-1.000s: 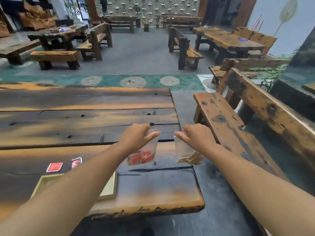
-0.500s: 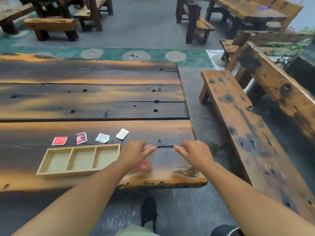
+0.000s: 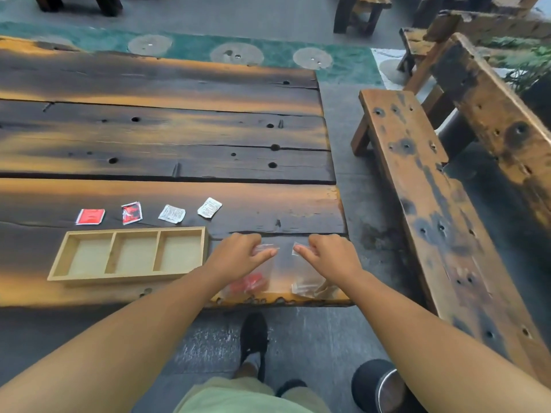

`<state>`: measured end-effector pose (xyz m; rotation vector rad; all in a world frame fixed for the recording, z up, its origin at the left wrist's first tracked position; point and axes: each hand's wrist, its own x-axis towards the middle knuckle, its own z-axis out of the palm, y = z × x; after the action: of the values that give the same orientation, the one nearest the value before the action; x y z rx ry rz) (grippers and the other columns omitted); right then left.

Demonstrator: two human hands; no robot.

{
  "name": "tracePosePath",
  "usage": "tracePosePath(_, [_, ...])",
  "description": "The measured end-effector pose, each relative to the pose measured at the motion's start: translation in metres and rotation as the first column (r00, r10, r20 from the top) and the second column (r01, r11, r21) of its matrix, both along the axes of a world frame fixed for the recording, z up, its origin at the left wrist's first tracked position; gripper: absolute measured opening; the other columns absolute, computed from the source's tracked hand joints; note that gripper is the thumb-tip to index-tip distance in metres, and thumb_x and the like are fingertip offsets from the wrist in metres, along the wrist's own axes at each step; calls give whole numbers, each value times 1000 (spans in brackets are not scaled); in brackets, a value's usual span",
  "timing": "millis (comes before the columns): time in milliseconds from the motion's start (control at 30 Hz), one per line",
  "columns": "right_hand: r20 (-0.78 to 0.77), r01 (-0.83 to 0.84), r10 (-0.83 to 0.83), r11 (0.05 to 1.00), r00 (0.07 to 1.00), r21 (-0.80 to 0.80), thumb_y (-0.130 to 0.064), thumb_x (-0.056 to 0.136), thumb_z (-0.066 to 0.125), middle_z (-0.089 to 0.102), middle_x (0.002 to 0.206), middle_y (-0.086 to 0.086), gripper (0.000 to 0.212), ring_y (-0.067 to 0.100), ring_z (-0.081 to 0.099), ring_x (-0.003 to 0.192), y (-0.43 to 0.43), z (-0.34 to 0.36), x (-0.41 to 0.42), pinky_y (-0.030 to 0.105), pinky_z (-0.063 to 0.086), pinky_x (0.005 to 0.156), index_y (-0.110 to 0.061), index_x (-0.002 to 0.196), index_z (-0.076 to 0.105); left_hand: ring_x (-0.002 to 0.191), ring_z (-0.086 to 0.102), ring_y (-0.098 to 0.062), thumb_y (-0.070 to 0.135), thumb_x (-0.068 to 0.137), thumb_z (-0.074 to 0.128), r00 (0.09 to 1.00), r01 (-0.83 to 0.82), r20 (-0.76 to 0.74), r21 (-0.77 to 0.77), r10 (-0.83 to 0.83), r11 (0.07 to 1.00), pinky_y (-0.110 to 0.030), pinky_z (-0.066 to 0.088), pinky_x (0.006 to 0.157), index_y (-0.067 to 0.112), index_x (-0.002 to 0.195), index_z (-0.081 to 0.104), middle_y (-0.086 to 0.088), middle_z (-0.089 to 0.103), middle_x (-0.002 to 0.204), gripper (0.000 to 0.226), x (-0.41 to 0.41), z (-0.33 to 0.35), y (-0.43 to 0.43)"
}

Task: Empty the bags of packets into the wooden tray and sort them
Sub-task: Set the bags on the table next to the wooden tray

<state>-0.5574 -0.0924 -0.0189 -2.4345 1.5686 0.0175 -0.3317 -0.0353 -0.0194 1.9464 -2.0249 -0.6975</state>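
Observation:
My left hand (image 3: 238,257) pinches the top of a clear bag (image 3: 253,281) that holds red packets. My right hand (image 3: 331,257) pinches the top of a second clear bag (image 3: 307,284) with pale packets. Both bags hang down to the table near its front right edge. A wooden tray (image 3: 56,274) with three empty compartments lies to the left of my hands. Behind the tray lie two red packets (image 3: 90,216) (image 3: 131,213) and two white packets (image 3: 171,214) (image 3: 209,207) in a row.
The dark plank table (image 3: 167,135) ends just right of my hands. A wooden bench (image 3: 423,189) stands to the right across a grey floor gap. My black shoe (image 3: 253,335) is below the table edge, and a dark round stool (image 3: 378,386) is at the lower right.
My view has tilted down and the tray and loose packets have come into sight. Both hands lowered the two bags from mid-air toward the table's front right edge.

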Motion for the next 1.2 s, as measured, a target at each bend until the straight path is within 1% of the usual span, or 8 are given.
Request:
tracePosePath(133, [-23, -20, 21, 1000, 1000, 22, -63, 94, 45, 46, 59, -6, 50, 23, 52, 63, -20, -1, 6, 36, 42, 57, -22, 66, 39, 61, 47, -17, 64, 91, 51, 997, 49, 60, 7, -49, 999, -30, 24, 49, 26, 65, 34, 5, 48, 62, 49, 8, -1, -27])
tracePosePath(300, [-18, 3, -2, 999, 1000, 38, -62, 94, 46, 62, 71, 0, 50, 25, 59, 68, -49, -4, 13, 39, 51, 62, -15, 78, 53, 66, 52, -21, 69, 89, 48, 998, 33, 49, 54, -36, 998, -33, 29, 52, 23, 70, 41, 0, 55, 68, 50, 17, -19, -59])
tracePosePath(500, [-15, 25, -24, 998, 1000, 51, -59, 94, 47, 59, 71, 0, 49, 25, 56, 67, -85, -21, 13, 39, 48, 61, -15, 76, 53, 74, 56, -26, 68, 89, 49, 994, 35, 102, 71, -42, 997, -35, 31, 56, 17, 81, 49, -3, 61, 78, 51, 23, -41, -92])
tracePosePath(600, [-21, 33, -31, 996, 999, 87, -58, 94, 48, 58, 71, 0, 47, 25, 56, 68, -103, -36, 15, 39, 49, 61, -16, 75, 51, 83, 59, -31, 67, 90, 50, 991, 22, 130, 88, -34, 996, -35, 30, 60, 18, 82, 44, -8, 66, 89, 49, 26, -53, -107])
tracePosePath(800, [-57, 34, -27, 990, 998, 139, -56, 95, 49, 51, 73, -1, 44, 31, 58, 75, -131, -70, 22, 35, 37, 59, -18, 74, 45, 92, 62, -34, 66, 90, 48, 985, 20, 165, 135, -43, 991, -34, 35, 64, 20, 86, 42, -10, 68, 101, 47, 33, -85, -133])
tracePosePath(967, [-62, 13, -4, 987, 998, 158, -57, 95, 48, 66, 86, 7, 41, 31, 61, 79, -150, -95, 33, 37, 46, 64, -18, 81, 49, 97, 62, -33, 67, 91, 46, 983, 3, 180, 172, -34, 985, -35, 37, 68, 17, 92, 48, -10, 66, 106, 49, 38, -107, -151])
tracePosePath(1033, [-54, -10, 18, 988, 998, 154, -56, 95, 49, 65, 90, 6, 41, 28, 60, 83, -156, -104, 36, 36, 43, 66, -16, 87, 56, 100, 61, -32, 66, 90, 48, 983, -5, 180, 197, -31, 980, -38, 42, 73, 16, 100, 52, -10, 65, 108, 52, 38, -116, -157])
tracePosePath(1200, [-62, -16, 26, 988, 998, 156, -60, 93, 48, 62, 93, -2, 42, 18, 58, 84, -159, -127, 39, 35, 52, 72, -20, 95, 61, 97, 60, -29, 65, 90, 50, 988, -24, 156, 222, -11, 975, -39, 45, 76, 15, 103, 56, -9, 65, 107, 53, 41, -125, -167])
